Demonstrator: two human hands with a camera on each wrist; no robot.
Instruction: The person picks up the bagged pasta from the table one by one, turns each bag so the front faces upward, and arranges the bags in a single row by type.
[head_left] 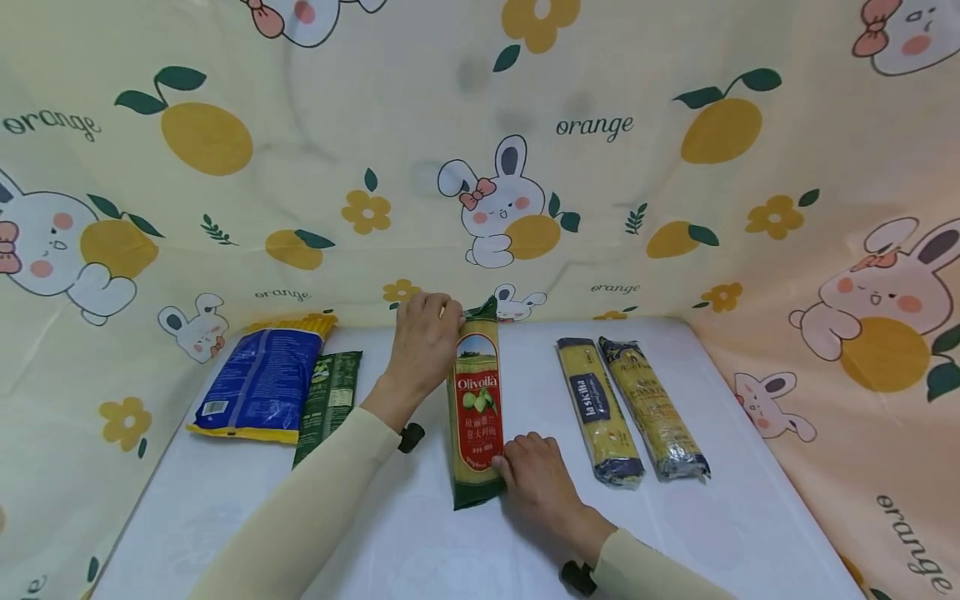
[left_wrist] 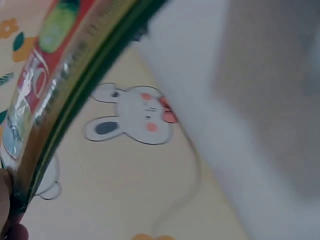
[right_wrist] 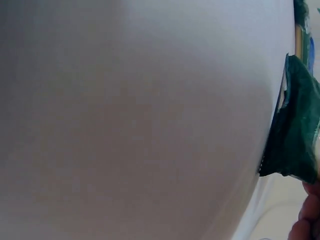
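Note:
In the head view, a long green-and-gold pasta packet (head_left: 476, 400) with a red Olivoilà label stands lengthwise at the table's middle. My left hand (head_left: 427, 337) pinches its far green end; in the left wrist view the packet (left_wrist: 65, 75) slants across, with fingertips at its lower end. Down at the near right edge, my right hand (head_left: 542, 479) holds the packet, thumb on its front and the other fingers curled. The right wrist view shows the packet's dark green end (right_wrist: 295, 125) beside the fingers (right_wrist: 310, 215), which are partly cut off.
On the left of the white table (head_left: 420, 550) lie a blue-and-yellow bag (head_left: 258, 383) and a green packet (head_left: 328, 396), partly behind my left sleeve. Two yellow pasta packets, one labelled la sicilia (head_left: 600, 412) and another (head_left: 654, 408), lie at right. A patterned curtain (head_left: 420, 125) hangs behind.

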